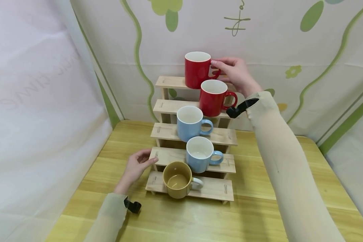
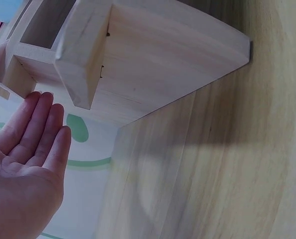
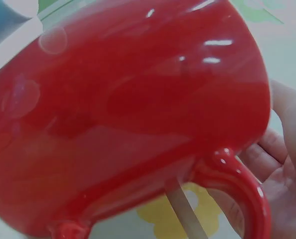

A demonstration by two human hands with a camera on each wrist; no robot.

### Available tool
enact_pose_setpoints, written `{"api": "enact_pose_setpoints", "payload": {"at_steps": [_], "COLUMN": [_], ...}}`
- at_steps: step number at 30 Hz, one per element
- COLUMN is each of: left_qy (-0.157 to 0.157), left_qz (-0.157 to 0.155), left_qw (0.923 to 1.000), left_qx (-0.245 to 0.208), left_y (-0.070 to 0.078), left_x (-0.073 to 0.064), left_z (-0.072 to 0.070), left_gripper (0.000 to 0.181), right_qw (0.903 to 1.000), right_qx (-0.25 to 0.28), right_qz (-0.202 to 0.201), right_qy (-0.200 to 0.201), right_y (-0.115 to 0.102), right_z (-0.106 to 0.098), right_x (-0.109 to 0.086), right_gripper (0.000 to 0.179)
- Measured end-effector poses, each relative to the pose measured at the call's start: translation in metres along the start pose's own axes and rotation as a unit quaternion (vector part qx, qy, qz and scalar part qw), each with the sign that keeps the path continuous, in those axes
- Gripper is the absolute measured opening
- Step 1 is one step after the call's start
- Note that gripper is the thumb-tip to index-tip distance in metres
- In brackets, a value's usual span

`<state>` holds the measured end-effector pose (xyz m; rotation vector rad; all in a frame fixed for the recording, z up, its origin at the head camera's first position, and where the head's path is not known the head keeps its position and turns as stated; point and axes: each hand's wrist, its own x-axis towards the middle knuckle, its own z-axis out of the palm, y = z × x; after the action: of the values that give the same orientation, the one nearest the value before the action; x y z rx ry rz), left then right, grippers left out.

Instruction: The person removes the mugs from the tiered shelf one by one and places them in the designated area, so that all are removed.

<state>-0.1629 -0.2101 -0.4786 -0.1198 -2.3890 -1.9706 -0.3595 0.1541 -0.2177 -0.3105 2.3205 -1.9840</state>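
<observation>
A wooden tiered stand bears several mugs. My right hand pinches the handle of the red mug on the top tier, thumb near its rim. One tier down is a second red mug; a red mug fills the right wrist view and partly hides the hand behind it. Two light-blue mugs occupy the tiers below. On the lowest tier sits a mustard mug with a white handle. My left hand grips the stand's left edge, thumb on a tier board.
The stand rests on a wood-grain table. Behind it hangs a pale printed cloth, and another white cloth drapes down the left side. Black straps with small devices are on both wrists.
</observation>
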Motion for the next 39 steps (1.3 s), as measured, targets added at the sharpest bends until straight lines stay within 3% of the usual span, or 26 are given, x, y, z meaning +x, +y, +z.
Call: {"api": "enact_pose_setpoints", "payload": {"at_steps": [9, 25, 32, 39], "left_qy": [-0.002, 0.004, 0.009, 0.008], "left_qz": [0.005, 0.004, 0.001, 0.004], "left_qw": [1.0000, 1.0000, 0.9999, 0.9999], "left_qx": [-0.001, 0.007, 0.010, 0.011], "left_y": [-0.001, -0.001, 0.001, 0.002], "left_x": [0.001, 0.004, 0.004, 0.003], "left_z": [0.000, 0.004, 0.003, 0.002], "left_gripper": [0.045, 0.044, 0.044, 0.044], "right_qw": [0.9990, 0.9981, 0.9974, 0.9984], "right_qx": [0.043, 0.051, 0.070, 0.055], "right_qz": [0.010, 0.030, 0.017, -0.003], "right_qy": [0.000, 0.018, 0.003, 0.011], "right_y": [0.004, 0.007, 0.004, 0.005], "right_z": [0.002, -0.003, -0.007, -0.005], "right_x": [0.003, 0.004, 0.000, -0.007], "right_gripper": [0.052, 0.056, 0.052, 0.054]}}
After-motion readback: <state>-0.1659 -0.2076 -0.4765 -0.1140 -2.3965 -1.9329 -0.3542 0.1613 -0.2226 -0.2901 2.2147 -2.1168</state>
